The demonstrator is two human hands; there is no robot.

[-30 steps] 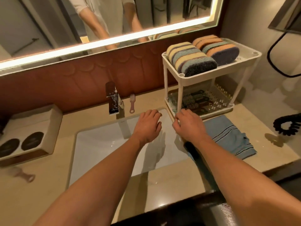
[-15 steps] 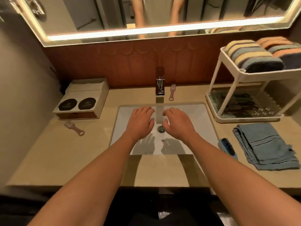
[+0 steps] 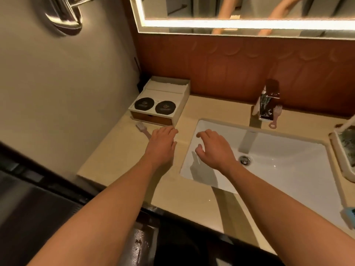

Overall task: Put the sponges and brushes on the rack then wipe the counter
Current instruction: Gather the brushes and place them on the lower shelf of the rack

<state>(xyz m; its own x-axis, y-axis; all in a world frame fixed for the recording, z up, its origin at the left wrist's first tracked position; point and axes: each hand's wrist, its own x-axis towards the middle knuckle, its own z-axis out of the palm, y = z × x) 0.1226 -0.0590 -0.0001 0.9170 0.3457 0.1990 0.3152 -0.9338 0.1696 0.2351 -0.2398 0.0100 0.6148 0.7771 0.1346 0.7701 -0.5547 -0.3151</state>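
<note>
Brush-gathering step: our left hand (image 3: 162,144), fingers loose and empty, hovers over the pink brush (image 3: 141,128) beside the box (image 3: 182,101), right hand (image 3: 213,148) likewise empty above the sink (image 3: 288,169); next we must pinch its handle.

A white sink (image 3: 288,169) has a metal drain (image 3: 245,160) in its bowl. Behind the sink stands a chrome faucet (image 3: 268,104). Left of the sink sits a white box (image 3: 180,100) holding two black discs (image 3: 144,104). Above the sink hangs a lit mirror (image 3: 249,8).

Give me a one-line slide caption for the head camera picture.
Left hand hovers at a pink brush lying by the box on the counter; right hand hangs open over the sink.
</note>
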